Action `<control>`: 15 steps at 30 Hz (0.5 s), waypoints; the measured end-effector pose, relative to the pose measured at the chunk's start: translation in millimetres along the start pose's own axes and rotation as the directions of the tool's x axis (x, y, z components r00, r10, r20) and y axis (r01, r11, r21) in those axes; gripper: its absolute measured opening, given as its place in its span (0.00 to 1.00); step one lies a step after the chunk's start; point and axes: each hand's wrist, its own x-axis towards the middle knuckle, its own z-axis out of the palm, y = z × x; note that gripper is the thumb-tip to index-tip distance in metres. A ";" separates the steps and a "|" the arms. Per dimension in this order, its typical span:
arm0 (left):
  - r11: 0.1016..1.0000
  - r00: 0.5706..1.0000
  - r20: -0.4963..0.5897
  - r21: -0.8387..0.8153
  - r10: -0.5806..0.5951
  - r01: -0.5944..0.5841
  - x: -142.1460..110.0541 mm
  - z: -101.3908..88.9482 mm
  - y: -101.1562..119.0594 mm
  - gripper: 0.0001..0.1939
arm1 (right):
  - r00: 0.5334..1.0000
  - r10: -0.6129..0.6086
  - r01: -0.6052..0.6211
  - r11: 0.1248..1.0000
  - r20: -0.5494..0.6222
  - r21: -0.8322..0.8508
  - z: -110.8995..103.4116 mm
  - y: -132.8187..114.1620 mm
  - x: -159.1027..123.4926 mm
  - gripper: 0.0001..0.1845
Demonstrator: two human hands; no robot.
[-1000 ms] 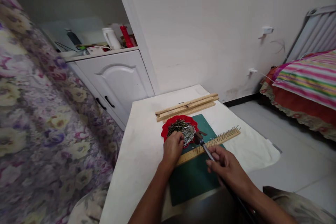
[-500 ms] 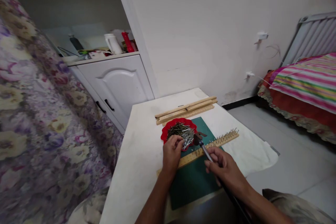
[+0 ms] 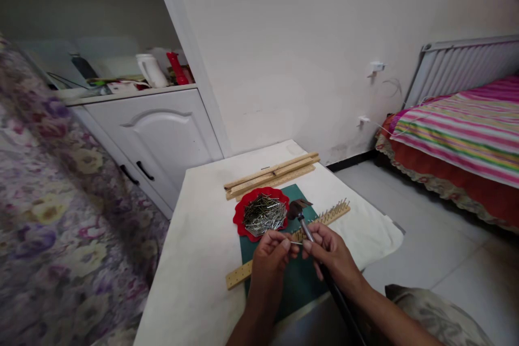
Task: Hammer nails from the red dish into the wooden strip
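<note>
While my left hand (image 3: pixel 271 262) pinches a nail (image 3: pixel 296 243) near the nail-studded strip (image 3: pixel 239 275) and my right hand (image 3: pixel 331 253) grips the hammer (image 3: pixel 305 228), a loose pinch could drop this thin nail, or a careless tilt could knock the red bowl (image 3: pixel 239 216).

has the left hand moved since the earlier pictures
Yes: against the red bowl, the left hand has moved right and nearer the camera, from the nails to beside the right hand.
</note>
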 end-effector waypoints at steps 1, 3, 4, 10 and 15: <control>0.999 1.000 0.022 0.038 0.011 -0.011 -0.5 -1.4 -1.5 0.07 | 1.000 0.001 -0.001 1.000 0.004 0.004 -0.5 -1.2 -0.7 0.16; 0.982 0.997 0.071 0.185 0.035 -0.047 -2.9 -5.5 -3.3 0.05 | 1.000 0.007 -0.007 1.000 0.008 -0.008 -1.2 -2.2 -2.5 0.14; 0.953 0.994 0.096 0.292 0.051 -0.077 -5.1 -7.4 -3.6 0.04 | 1.000 0.015 -0.014 1.000 0.008 -0.027 -1.1 -1.9 -3.6 0.14; 0.585 0.936 0.284 0.731 0.208 -0.352 -24.3 -12.7 -0.8 0.07 | 0.998 0.032 -0.023 0.986 0.055 -0.162 4.4 5.0 -12.6 0.07; 0.569 0.947 0.175 0.765 0.268 -0.302 -22.0 -26.2 0.1 0.06 | 0.996 0.056 -0.042 0.982 0.073 -0.182 0.7 1.2 -14.4 0.07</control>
